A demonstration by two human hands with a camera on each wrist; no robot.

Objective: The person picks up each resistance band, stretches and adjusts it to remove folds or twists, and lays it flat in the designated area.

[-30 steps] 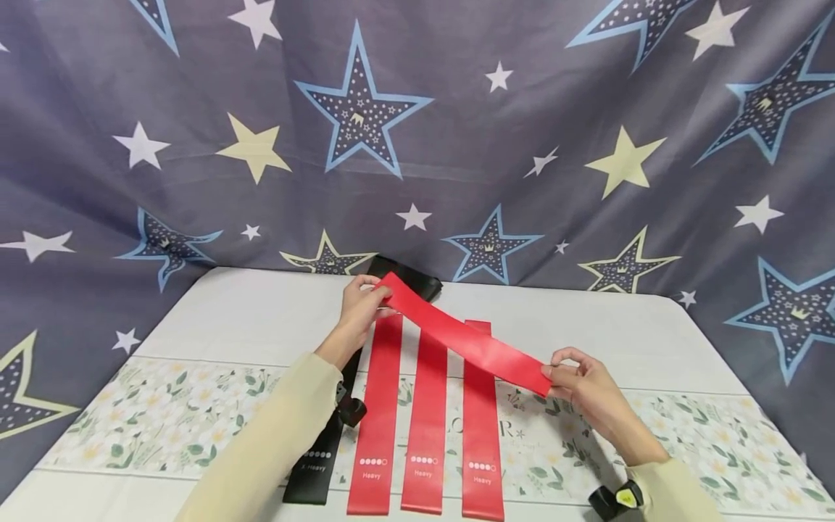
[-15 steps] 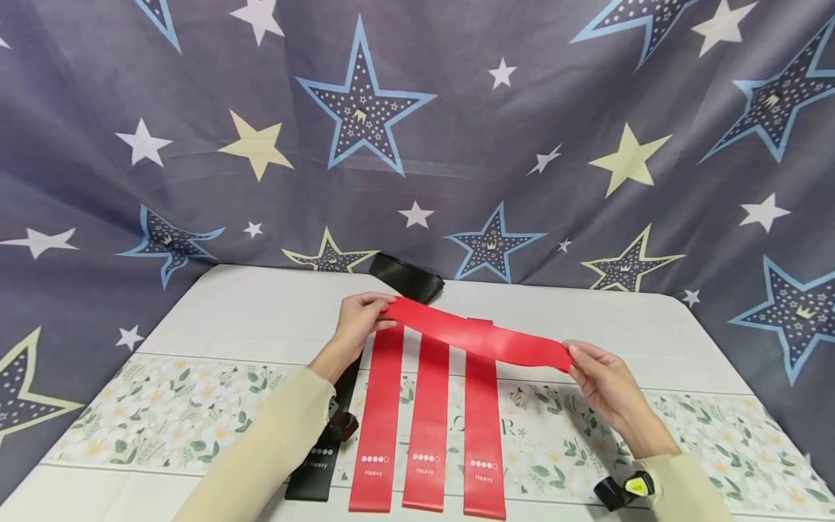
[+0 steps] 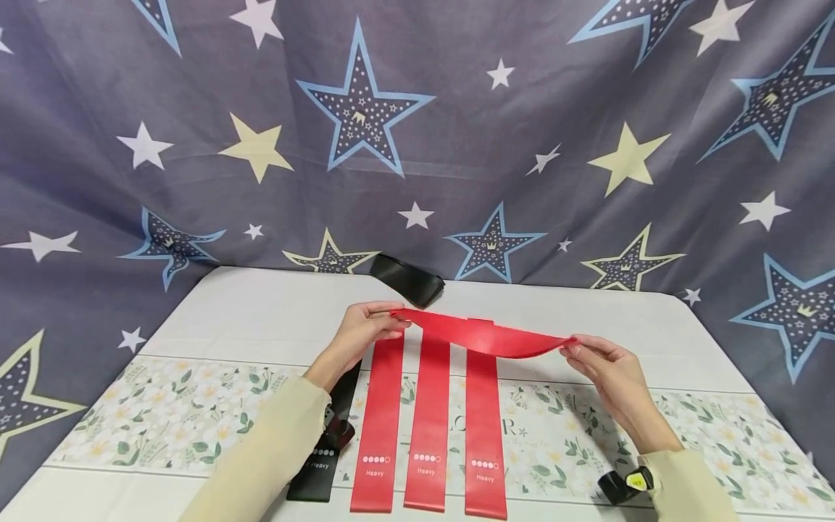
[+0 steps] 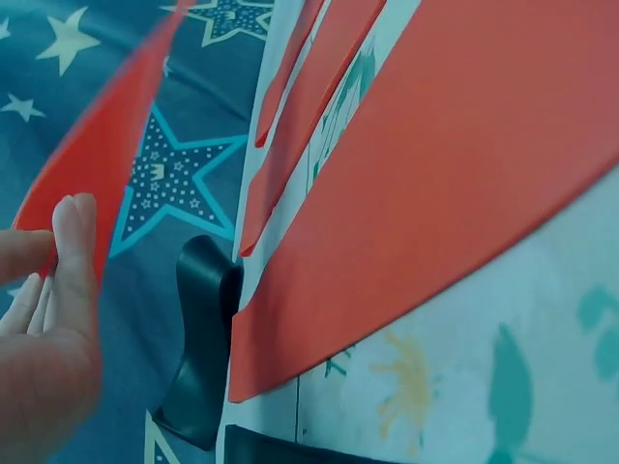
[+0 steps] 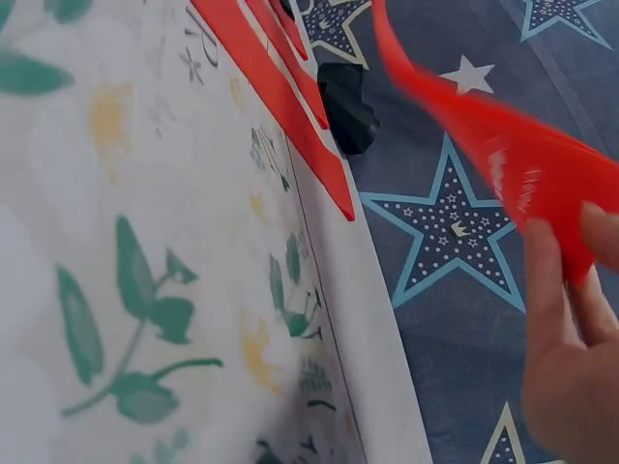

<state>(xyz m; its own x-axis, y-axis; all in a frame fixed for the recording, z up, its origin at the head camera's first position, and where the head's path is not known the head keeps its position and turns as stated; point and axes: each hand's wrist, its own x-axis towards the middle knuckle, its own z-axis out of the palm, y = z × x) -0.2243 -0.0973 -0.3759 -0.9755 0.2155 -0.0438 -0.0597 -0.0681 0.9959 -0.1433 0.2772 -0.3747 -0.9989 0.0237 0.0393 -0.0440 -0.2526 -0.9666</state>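
A red resistance band is stretched lengthwise in the air between my two hands, sagging a little in the middle. My left hand pinches its left end; my right hand pinches its other end, lower and to the right. White print shows on this band in the right wrist view. Below it, a left red band, a middle red band and a right red band lie side by side, each marked "Heavy". The held band covers parts of their far ends.
A black band marked "Heavy" lies left of the red ones, partly under my left forearm. At the table's back edge is a folded black band. The white table bears a floral strip; a starry curtain hangs behind.
The held band's left end has come down and its right end has risen, so it lies nearer level. Its broad face has tipped and shows narrower. Both hands keep hold of it.
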